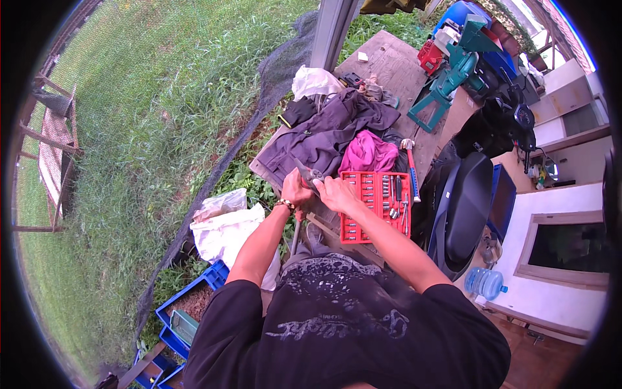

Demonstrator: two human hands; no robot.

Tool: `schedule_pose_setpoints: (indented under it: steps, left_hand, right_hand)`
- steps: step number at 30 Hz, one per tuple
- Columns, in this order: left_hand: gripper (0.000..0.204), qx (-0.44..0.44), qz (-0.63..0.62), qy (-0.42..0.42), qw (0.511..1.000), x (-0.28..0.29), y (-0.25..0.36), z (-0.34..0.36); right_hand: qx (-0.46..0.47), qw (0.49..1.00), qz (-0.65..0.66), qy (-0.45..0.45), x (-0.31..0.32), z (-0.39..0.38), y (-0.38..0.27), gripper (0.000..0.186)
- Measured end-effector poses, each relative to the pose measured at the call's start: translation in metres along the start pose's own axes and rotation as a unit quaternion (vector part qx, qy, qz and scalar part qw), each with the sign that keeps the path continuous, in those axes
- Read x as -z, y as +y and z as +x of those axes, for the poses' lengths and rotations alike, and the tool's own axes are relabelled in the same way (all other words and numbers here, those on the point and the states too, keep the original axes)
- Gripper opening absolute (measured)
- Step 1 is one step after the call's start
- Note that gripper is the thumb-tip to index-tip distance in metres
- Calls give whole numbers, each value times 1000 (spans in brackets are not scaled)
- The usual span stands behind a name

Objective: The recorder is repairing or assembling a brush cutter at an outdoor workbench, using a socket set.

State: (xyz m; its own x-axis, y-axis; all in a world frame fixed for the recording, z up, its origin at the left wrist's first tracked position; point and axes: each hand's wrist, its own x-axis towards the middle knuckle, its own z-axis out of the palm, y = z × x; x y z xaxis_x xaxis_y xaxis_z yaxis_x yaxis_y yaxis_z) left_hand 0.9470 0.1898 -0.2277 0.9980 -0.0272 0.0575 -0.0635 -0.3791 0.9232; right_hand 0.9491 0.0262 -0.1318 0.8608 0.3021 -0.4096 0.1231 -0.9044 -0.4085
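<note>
Rough wooden bench (389, 61); hands (317, 188) grip pointed metal pliers (310, 174) beside red socket tray (376, 204).

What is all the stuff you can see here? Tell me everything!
pliers: one, grey metal with dark handles, held in both hands over the bench
socket set case: one, red, open, beside the right hand
hammer: one, blue and red handle, by the far edge of the case
purple garment: one, spread on the bench
pink cloth: one, behind the case
wooden bench: one, brown
teal machine: one, at the far end of the bench
white bags: a few, on the grass at the left
blue crates: several, lower left
water bottle: one, clear blue, lower right
left hand: one, on the pliers
right hand: one, on the pliers
</note>
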Motion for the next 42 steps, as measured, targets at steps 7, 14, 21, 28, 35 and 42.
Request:
schedule_pose_setpoints:
  steps: [7,14,21,28,35,42]
  left_hand:
    - [38,16,16,28,999,-3,16,-2]
    - [39,27,38,102,994,-14,18,-8]
    - [41,-11,24,50,998,6,-11,-4]
    - [41,13,-60,-148,987,23,4,20]
    - [45,-25,-57,-217,974,27,1,30]
    - [43,47,-5,-37,998,9,7,7]
  right_hand:
    - [-93,991,94,24,-11,-2,-14,65]
    - [-148,976,153,45,-29,4,-14,65]
    - [-86,986,141,6,-14,4,-24,67]
    - [84,996,-25,-13,14,25,22,66]
    - [266,957,-108,-44,33,48,39,56]
    - [79,997,10,-2,3,21,25,65]
